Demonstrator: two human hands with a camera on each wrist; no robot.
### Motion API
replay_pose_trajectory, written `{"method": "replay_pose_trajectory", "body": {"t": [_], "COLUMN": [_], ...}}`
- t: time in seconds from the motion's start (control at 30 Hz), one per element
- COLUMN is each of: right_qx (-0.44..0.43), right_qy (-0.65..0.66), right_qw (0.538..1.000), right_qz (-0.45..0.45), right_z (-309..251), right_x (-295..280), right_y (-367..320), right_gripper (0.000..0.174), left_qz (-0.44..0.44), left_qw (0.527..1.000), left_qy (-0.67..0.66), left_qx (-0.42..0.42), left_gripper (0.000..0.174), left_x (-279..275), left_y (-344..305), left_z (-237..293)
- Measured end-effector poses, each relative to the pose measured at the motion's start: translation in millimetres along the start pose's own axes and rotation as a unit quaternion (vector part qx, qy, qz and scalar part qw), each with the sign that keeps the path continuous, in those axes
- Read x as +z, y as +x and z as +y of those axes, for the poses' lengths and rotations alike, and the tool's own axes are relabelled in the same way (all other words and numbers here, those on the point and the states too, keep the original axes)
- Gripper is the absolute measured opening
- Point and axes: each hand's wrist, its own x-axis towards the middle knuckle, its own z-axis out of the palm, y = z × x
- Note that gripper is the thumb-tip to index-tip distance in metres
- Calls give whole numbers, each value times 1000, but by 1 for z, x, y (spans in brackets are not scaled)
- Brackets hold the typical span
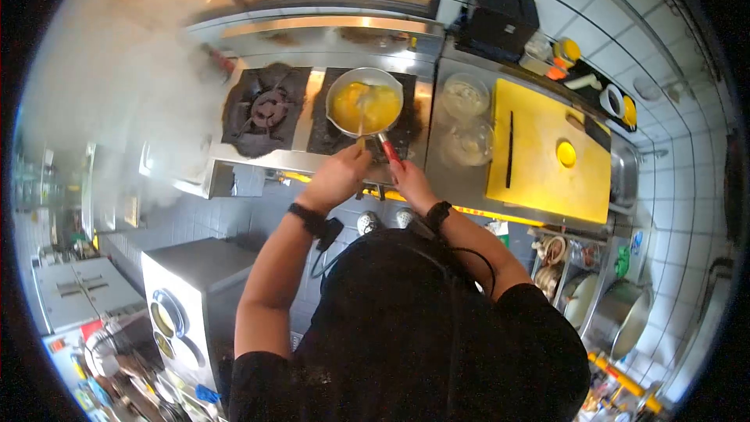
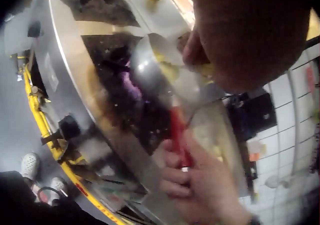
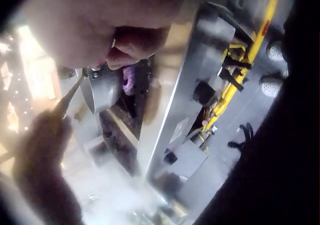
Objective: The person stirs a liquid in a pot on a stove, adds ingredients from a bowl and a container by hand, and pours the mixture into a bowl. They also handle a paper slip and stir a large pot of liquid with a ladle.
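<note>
A metal saucepan (image 1: 330, 109) stands over a burner, with yellow-orange contents (image 1: 379, 108). My left hand (image 1: 336, 180) pinches a thin utensil (image 1: 361, 123) whose lower end is in the pan; in the left wrist view that hand (image 2: 245, 35) hides most of the utensil. My right hand (image 1: 412, 187) grips the pan's red handle (image 1: 390, 153). The left wrist view shows the right hand's fingers (image 2: 175, 175) curled round the red handle (image 2: 178, 132). In the right wrist view the utensil (image 3: 69, 95) slants from the left hand (image 3: 45, 150) to the pan (image 3: 103, 90).
A purple flame (image 2: 131, 85) shows beneath the pan. To the left are an unused burner (image 1: 268, 109) and thick steam (image 1: 141, 86). On the right lie a yellow board (image 1: 547, 176) with a dark stick (image 1: 510, 148), a knife (image 1: 587, 130) and a yellow round item (image 1: 566, 154), beside clear bowls (image 1: 466, 143).
</note>
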Motion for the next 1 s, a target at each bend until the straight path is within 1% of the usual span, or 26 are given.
{"method": "replay_pose_trajectory", "body": {"t": [0.03, 0.07, 0.1, 0.13, 0.17, 0.2, 0.23, 0.27, 0.33, 0.4, 0.47, 0.5, 0.53, 0.57, 0.6, 0.63, 0.67, 0.7, 0.73, 0.77, 0.8, 0.83, 0.87, 0.9, 0.93, 1.0], "right_qx": [-13, -9, 9, 25, 23, 45, 67, 67, 52, 60, 68, 53, 41, 47, 34, 21, -51, -121, -116, -128, -142, -142, -128, -113, -114, -84], "right_qy": [-9, -7, 1, 8, 11, 80, 148, 148, 145, 144, 145, 136, 126, 125, 68, 10, -91, -191, -191, -261, -329, -326, -326, -324, -320, -294], "right_qw": [1000, 999, 1000, 999, 1000, 995, 985, 985, 986, 986, 987, 989, 989, 989, 988, 979, 951, 902, 901, 866, 824, 825, 839, 852, 853, 905], "right_qz": [25, 35, 9, -19, -16, -36, -55, -53, -57, -49, -33, 12, 58, 68, 136, 201, 290, 368, 371, 407, 439, 439, 416, 395, 397, 295], "right_z": [-6, -4, -3, -3, 0, 2, 5, 4, -4, -10, -17, -16, -13, -2, 14, 29, 48, 57, 66, 68, 71, 73, 74, 75, 76, 77], "right_x": [-3, -7, -9, -8, -6, -6, -6, -7, -11, -13, -19, -23, -28, -36, -48, -60, -73, -86, -100, -112, -122, -129, -137, -144, -148, -162], "right_y": [-5, -3, 1, 3, 5, 8, 8, 6, -1, -12, -23, -32, -41, -44, -43, -42, -42, -44, -46, -49, -50, -49, -47, -42, -35, -26], "right_gripper": [42, 42, 41, 40, 40, 42, 44, 44, 41, 40, 40, 37, 35, 35, 32, 30, 31, 34, 34, 36, 38, 38, 39, 39, 39, 37], "left_qz": [0, 2, 8, 6, 14, 23, 12, 13, 60, 72, 135, 134, 131, 120, 109, 54, 50, 49, 48, 39, 37, 28, 21, 31, 30, 37], "left_qw": [1000, 1000, 1000, 1000, 999, 997, 998, 997, 998, 997, 990, 990, 990, 990, 990, 993, 994, 995, 996, 998, 998, 999, 997, 997, 997, 999], "left_qy": [-5, -9, -23, -23, -50, -76, -68, -69, -19, -9, 29, 50, 41, 67, 94, 100, 95, 82, 71, 33, 34, -1, -33, -45, -41, 8], "left_qx": [-1, -4, 11, 16, 17, 17, 12, 14, 25, 27, 20, 12, 18, 14, 10, -10, -3, -3, -4, -24, -25, -44, -64, -59, -56, -35], "left_gripper": [22, 22, 24, 24, 26, 27, 27, 27, 15, 14, 15, 14, 14, 15, 16, 16, 16, 17, 17, 18, 18, 23, 28, 29, 29, 27], "left_x": [-18, -37, -52, -52, -52, -51, -35, -23, -3, 4, 11, 18, 28, 38, 48, 59, 59, 51, 42, 29, 22, 17, 14, 15, 22, 42], "left_y": [-1, -3, -5, -8, -11, -12, -14, -12, -3, 5, 11, 13, 12, 10, 9, 5, 4, 5, 5, 6, 6, 6, 7, 6, 7, 10], "left_z": [12, 26, 36, 38, 38, 35, 23, 14, 1, -4, -4, -6, -7, -11, -13, -14, -7, 3, 15, 28, 37, 44, 49, 51, 48, 37]}}
